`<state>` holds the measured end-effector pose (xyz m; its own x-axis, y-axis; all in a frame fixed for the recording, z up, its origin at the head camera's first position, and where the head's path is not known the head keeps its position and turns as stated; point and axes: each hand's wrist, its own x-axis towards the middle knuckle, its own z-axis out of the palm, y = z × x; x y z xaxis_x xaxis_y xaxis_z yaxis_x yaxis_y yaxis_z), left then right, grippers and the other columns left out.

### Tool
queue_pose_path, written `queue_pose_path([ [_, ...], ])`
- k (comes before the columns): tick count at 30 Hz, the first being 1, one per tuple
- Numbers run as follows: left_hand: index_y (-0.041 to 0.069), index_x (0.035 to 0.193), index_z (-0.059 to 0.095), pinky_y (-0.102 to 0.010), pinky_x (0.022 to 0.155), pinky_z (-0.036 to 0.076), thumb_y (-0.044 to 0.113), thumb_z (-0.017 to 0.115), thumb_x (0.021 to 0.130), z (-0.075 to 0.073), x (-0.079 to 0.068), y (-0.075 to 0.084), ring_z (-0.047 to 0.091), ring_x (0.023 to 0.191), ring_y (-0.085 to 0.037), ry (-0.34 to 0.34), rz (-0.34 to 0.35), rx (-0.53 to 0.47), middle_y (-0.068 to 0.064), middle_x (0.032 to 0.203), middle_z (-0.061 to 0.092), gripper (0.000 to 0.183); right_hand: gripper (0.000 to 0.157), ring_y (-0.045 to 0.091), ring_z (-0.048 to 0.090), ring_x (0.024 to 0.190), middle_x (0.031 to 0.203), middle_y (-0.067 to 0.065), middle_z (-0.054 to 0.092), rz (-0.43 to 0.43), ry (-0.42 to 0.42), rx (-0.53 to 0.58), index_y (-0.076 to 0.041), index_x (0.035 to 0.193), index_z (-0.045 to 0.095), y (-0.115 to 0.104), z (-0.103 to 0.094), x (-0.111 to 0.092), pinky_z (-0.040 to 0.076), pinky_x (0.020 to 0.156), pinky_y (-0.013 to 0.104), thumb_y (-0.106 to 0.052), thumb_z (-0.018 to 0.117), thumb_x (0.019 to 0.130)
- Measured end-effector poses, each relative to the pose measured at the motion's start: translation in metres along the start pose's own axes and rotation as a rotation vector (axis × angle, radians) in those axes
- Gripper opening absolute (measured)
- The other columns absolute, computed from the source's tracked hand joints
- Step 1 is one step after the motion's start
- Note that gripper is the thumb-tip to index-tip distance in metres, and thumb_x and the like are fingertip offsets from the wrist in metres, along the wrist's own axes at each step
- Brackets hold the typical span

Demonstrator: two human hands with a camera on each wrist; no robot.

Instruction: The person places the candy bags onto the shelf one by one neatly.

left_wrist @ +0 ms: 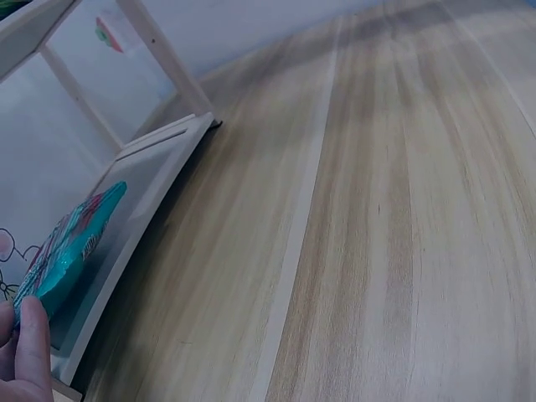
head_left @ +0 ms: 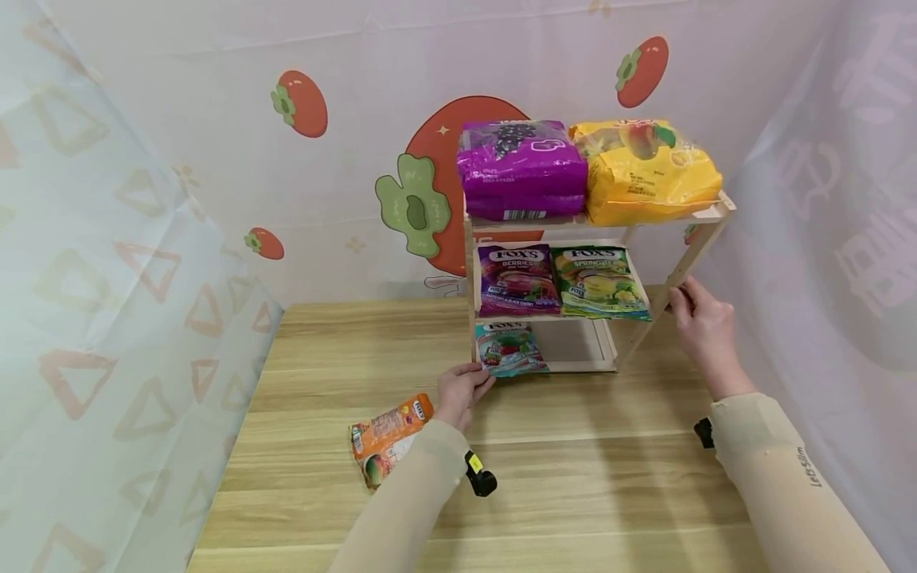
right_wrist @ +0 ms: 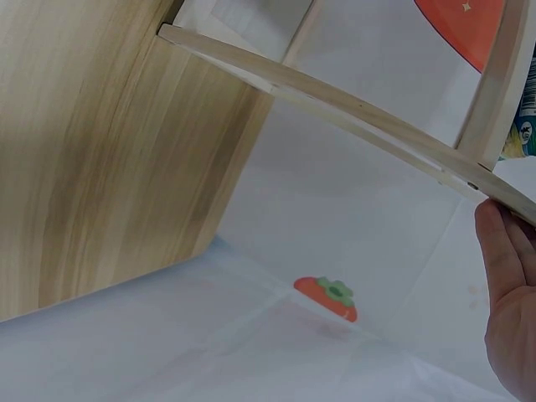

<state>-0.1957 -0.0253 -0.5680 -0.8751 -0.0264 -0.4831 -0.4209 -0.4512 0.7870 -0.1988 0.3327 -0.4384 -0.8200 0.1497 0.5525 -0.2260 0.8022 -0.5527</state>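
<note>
A small wooden rack (head_left: 595, 368) with three levels stands on the table. My right hand (head_left: 704, 330) grips its right front post, about level with the middle shelf. At the lower left corner, my left hand (head_left: 462, 391) holds the foot of the left post, fingertips close by a teal Fox's candy bag (head_left: 510, 350) on the bottom shelf. The middle shelf bears a purple Berries bag (head_left: 517, 280) and a green Spring Tea bag (head_left: 600, 280). On top sit a large purple bag (head_left: 523, 171) and a large yellow bag (head_left: 648, 179).
An orange candy bag (head_left: 390, 434) lies on the wooden table (head_left: 559, 477), left of the rack and partly behind my left forearm. White patterned cloth (head_left: 344, 199) hangs behind the table and at both sides. Black wrist straps show at both sleeves.
</note>
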Motion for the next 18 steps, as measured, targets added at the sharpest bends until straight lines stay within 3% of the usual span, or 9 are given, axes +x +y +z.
queue_pose_path([
  [4, -0.017, 0.127, 0.058, -0.035, 0.097, 0.057, -0.012, 0.060, 0.096, 0.0016, 0.0023, -0.0020, 0.065, 0.119, -0.036, 0.002, 0.008, -0.017, -0.027, 0.129, 0.053, 0.032, 0.017, -0.036, 0.036, 0.076, 0.092, 0.027, 0.073, -0.001, 0.002, 0.003, 0.004, 0.110, 0.066, -0.0006, 0.0002, -0.0003, 0.029, 0.069, -0.003, -0.010, 0.058, 0.105],
  [10, -0.016, 0.135, 0.054, -0.037, 0.105, 0.051, -0.012, 0.053, 0.099, 0.0025, 0.0030, 0.0000, 0.054, 0.133, -0.037, -0.064, 0.023, -0.015, -0.028, 0.148, 0.043, 0.037, 0.018, -0.036, 0.037, 0.076, 0.093, 0.027, 0.073, 0.004, -0.003, 0.012, 0.005, 0.111, 0.065, -0.0012, 0.0001, -0.0006, 0.029, 0.068, -0.004, -0.010, 0.057, 0.105],
  [18, -0.012, 0.149, 0.039, -0.053, 0.120, 0.033, 0.000, 0.044, 0.105, -0.0025, 0.0003, 0.0010, 0.040, 0.141, -0.044, -0.209, 0.010, 0.146, -0.028, 0.157, 0.035, 0.046, 0.018, -0.036, 0.037, 0.076, 0.093, 0.028, 0.073, 0.002, 0.007, 0.018, 0.005, 0.112, 0.066, -0.0009, -0.0002, -0.0003, 0.029, 0.069, -0.005, -0.009, 0.057, 0.105],
])
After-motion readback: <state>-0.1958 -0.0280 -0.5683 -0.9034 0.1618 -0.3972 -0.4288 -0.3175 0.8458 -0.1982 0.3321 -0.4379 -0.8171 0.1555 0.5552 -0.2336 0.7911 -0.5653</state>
